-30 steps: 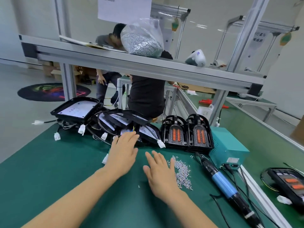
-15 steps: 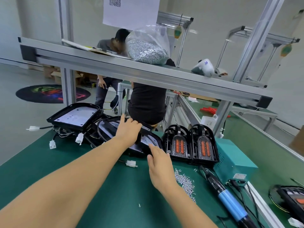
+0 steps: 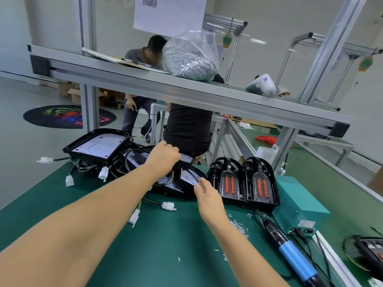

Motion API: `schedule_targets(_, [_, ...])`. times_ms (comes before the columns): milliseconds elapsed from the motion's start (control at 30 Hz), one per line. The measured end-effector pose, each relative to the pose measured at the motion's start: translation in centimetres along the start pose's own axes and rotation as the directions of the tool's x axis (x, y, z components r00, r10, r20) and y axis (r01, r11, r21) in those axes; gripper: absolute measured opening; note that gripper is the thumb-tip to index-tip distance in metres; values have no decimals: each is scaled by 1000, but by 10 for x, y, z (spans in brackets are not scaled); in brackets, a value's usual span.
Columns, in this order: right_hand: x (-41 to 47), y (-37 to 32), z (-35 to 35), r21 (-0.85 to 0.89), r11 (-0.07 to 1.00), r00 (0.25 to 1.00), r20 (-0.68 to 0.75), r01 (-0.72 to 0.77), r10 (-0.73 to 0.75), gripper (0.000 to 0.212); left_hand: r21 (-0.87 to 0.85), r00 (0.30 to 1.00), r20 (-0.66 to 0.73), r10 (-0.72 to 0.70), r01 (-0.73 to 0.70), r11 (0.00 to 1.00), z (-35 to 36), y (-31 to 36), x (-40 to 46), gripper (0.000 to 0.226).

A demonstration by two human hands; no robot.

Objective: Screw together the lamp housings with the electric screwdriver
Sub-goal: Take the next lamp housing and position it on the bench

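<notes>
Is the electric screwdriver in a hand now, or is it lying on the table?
Lying on the table. The electric screwdriver rests on the green mat, right of the right hand; neither hand touches it.

head view | worn, forward-down | close over green bench [image 3: 62, 204]

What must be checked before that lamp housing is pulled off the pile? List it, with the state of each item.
1. Left hand grips the far edge of the lamp housing: ok.
2. Right hand holds the housing's near edge: cannot tell; its fingers reach the edge.
3. White connectors on the housing's wires lie free on the green mat: ok.
4. Wires clear of the neighbouring housings: cannot tell, they tangle behind.
5. Electric screwdriver within reach: ok, lying right of the right arm.
6. Loose screws on hand: ok.
</notes>
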State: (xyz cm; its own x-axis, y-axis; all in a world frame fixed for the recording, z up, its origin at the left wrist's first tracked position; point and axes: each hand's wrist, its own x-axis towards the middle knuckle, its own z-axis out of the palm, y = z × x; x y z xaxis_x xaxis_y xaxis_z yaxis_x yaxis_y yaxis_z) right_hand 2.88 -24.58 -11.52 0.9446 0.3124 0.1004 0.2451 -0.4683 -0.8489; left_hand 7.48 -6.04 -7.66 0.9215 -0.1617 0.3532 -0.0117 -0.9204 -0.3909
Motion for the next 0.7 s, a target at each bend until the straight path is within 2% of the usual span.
schedule_targets(100, [5,-8,-2,189,978,996,-15,-85,90,46,-8,983,-180,27,-29,1000,-16,2,-17,18])
schedule_targets(167, [9,-15,-2,385,908,985,25,-167,170,51,5,930,-358,87,-91,996,-28,8,-33,24])
schedule_targets(267, [12,-26,-2,705,679,978,119,-206,173,34,-4,856,-498,135,-158,987,-40,23,-60,22])
schedule_targets(333, [8,-32,-2,837,516,982,131,-181,134,23,-38,829,-548,112,-158,987,-48,37,-77,30])
schedule_targets(400, [-1,-31,-2,860,490,990,99,-138,105,24,-118,801,-597,37,-133,984,-53,48,-96,31])
schedule_targets(500, [-17,-23,-4,830,546,993,106,-114,46,32,-362,786,-596,-164,-80,929,-55,61,-134,25])
schedule_targets(567, [-28,-15,-6,818,567,994,104,-100,24,33,-584,778,-504,-375,12,811,-49,64,-165,35])
schedule_targets(600, [-33,-10,-6,817,568,994,104,-97,20,33,-697,768,-404,-497,94,711,-44,64,-180,43])
schedule_targets(633, [-38,-5,-6,816,570,994,110,-100,16,34,-796,749,-249,-613,203,571,-38,64,-194,52])
schedule_targets(700, [-48,3,-3,793,598,991,137,-114,7,35,-895,657,175,-733,416,160,-26,59,-216,69])
